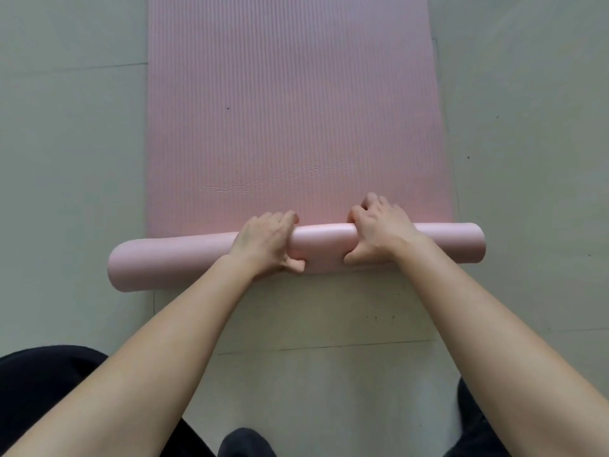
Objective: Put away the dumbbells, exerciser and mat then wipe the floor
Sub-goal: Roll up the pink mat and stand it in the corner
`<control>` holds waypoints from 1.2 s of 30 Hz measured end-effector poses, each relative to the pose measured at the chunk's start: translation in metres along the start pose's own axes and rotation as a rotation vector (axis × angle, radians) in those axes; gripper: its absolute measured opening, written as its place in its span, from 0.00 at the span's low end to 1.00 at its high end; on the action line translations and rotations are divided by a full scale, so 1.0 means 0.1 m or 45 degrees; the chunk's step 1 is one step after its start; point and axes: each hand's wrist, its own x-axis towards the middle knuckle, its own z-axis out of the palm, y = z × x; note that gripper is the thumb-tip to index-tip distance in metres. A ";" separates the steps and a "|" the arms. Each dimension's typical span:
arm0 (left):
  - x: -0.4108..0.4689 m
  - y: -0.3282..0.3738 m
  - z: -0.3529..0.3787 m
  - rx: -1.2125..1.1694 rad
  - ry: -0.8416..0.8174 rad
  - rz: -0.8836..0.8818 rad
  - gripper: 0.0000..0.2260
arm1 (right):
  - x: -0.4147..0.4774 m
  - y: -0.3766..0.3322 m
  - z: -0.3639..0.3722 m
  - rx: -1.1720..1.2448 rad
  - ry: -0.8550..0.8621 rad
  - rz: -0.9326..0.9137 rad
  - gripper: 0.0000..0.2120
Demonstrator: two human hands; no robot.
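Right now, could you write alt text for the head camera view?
Two bare hands, left hand and right hand, grip the rolled end of a pink ribbed foam exercise mat. The rest lies flat on the grey tiled floor.

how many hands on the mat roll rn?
2. The left hand grips the roll left of its middle; the right hand grips it right of the middle. Neither is hidden.

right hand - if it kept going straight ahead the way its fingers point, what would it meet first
The right hand lies over the rolled part of the mat, fingers pointing away from the person. Straight on it would meet only the flat mat, which runs out of the picture's top. Nothing else shows in that line.
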 end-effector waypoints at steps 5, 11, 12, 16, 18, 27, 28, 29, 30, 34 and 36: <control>0.35 -0.21 -0.24 -0.189 -0.135 -0.004 0.30 | -0.14 -0.06 0.07 -0.117 0.230 -0.146 0.52; 0.24 -0.17 -0.06 0.102 0.409 -0.052 0.28 | -0.02 0.00 0.18 -0.161 0.306 -0.018 0.63; 0.19 -0.11 0.00 0.090 0.505 -0.076 0.23 | 0.02 -0.01 0.17 -0.149 0.348 0.002 0.59; 0.14 -0.01 0.04 0.075 0.515 -0.147 0.22 | 0.10 -0.01 0.03 -0.103 0.329 -0.027 0.39; 0.19 -0.01 -0.10 0.085 0.534 -0.147 0.24 | 0.11 0.04 -0.12 -0.038 0.270 -0.068 0.36; 0.43 0.01 -0.16 -0.067 0.122 -0.283 0.26 | -0.12 0.09 -0.19 0.051 0.098 -0.162 0.56; 0.42 0.00 -0.13 -0.118 0.128 -0.314 0.24 | -0.13 0.10 -0.20 0.121 0.105 -0.180 0.55; 0.40 0.00 -0.11 -0.158 0.168 -0.336 0.22 | -0.13 0.13 -0.22 0.204 0.121 -0.176 0.53; 0.37 0.00 -0.09 -0.167 0.258 -0.343 0.20 | -0.12 0.16 -0.23 0.278 0.145 -0.169 0.51; 0.26 0.02 -0.17 -0.047 0.673 -0.280 0.21 | -0.05 0.26 -0.13 0.240 0.405 -0.139 0.37; 0.22 0.04 -0.21 0.014 0.678 -0.213 0.24 | -0.02 0.25 -0.05 0.259 0.662 -0.043 0.31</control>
